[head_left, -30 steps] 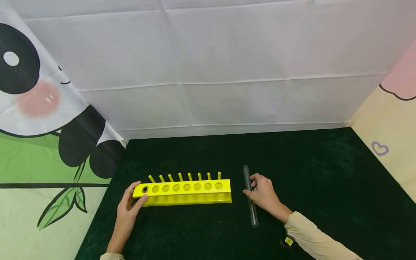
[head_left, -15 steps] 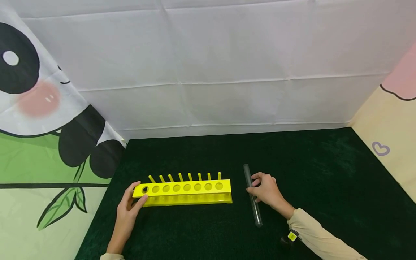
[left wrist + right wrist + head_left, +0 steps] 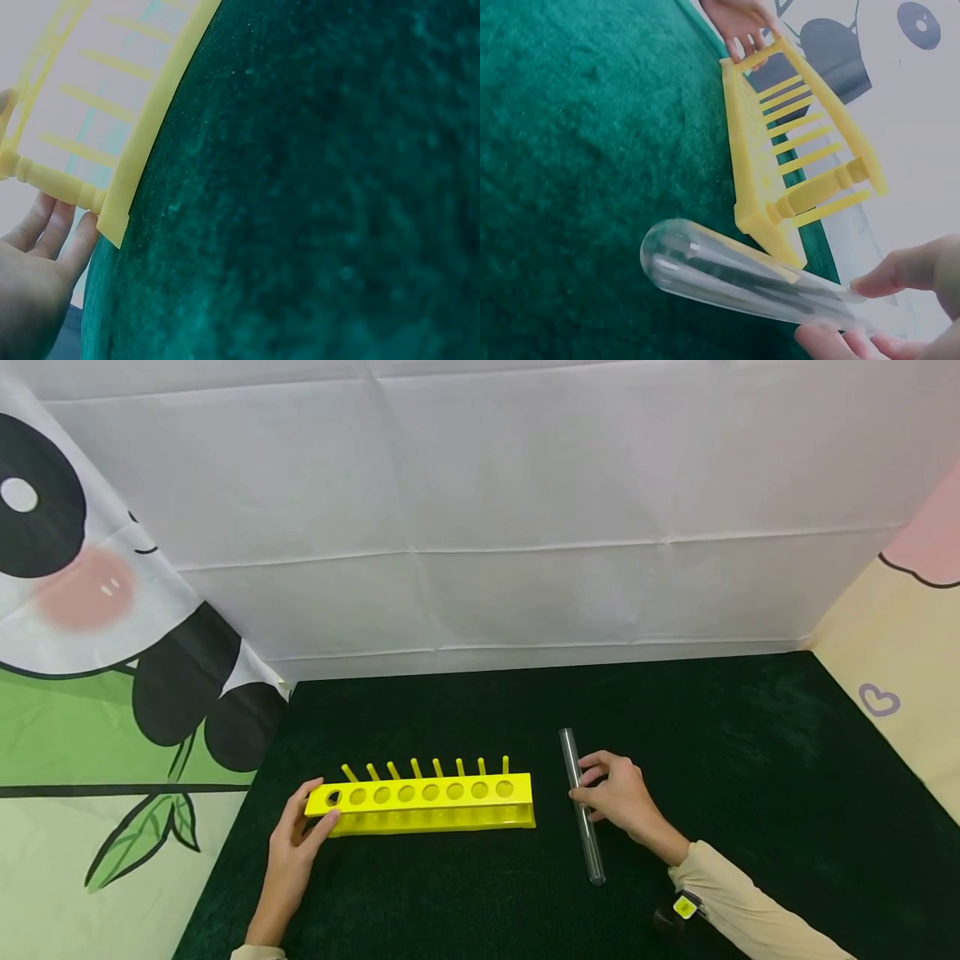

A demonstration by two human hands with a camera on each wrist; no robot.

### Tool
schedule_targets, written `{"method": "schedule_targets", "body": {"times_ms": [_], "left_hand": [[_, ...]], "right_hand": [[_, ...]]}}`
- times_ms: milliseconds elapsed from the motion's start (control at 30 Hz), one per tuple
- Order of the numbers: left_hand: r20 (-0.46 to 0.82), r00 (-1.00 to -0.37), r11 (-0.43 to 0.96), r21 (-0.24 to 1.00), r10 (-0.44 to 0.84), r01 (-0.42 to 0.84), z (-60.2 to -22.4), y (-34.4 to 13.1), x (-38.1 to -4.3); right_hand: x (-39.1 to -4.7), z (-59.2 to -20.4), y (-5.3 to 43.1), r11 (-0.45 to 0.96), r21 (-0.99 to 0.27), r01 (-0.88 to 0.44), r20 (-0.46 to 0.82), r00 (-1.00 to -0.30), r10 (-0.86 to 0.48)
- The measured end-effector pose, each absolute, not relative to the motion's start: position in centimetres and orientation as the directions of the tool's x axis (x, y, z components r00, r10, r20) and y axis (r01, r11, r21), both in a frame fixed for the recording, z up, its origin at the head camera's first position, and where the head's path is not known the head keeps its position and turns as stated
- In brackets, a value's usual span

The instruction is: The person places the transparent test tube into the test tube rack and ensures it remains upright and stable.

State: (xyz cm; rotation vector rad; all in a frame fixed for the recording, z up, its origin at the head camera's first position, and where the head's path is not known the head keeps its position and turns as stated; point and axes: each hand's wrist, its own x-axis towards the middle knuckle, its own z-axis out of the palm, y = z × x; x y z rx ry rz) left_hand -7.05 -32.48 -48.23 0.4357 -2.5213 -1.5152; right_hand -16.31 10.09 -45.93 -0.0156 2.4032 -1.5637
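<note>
A yellow test tube rack (image 3: 420,804) stands upright on the dark green cloth, with a row of round holes on top and pegs along its back. My left hand (image 3: 291,852) holds its left end, thumb at the front edge; in the left wrist view, several fingers (image 3: 56,225) lie against the end post. To the right of the rack, my right hand (image 3: 621,800) pinches a clear glass test tube (image 3: 588,847) between thumb and fingers. The tube's rounded end points toward me, and in the right wrist view that end (image 3: 682,259) shows over the cloth. No tube shows in the rack.
Dark green cloth (image 3: 712,735) covers the tabletop. A white sheet (image 3: 525,527) hangs behind it, with printed cartoon panels (image 3: 180,685) to the left and a cream panel (image 3: 892,693) to the right. The right sleeve (image 3: 735,893) carries a small device with a yellow-green tag.
My right hand has closed in on the test tube and moved slightly right. The tube's far end has risen a little and its near end shifted right. The left hand and rack stay put.
</note>
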Motion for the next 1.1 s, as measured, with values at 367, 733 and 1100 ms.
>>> {"method": "schedule_targets", "body": {"times_ms": [367, 733, 1100], "left_hand": [[0.008, -0.950, 0.446, 0.884, -0.311, -0.139, -48.1, -32.7, -7.3], [0.006, -0.948, 0.456, 0.878, -0.319, -0.147, -48.1, -33.3, -7.0], [0.006, -0.948, 0.427, 0.894, -0.318, -0.138, -48.3, -33.5, -6.8]], "right_hand": [[-15.5, -44.2, 9.7, 0.376, -0.917, 0.132, -0.202, -0.968, -0.152], [-14.7, -42.9, 9.5, 0.321, -0.940, 0.116, -0.184, -0.964, -0.191], [-14.2, -41.6, 9.3, 0.306, -0.951, 0.041, -0.116, -0.966, -0.231]]}}
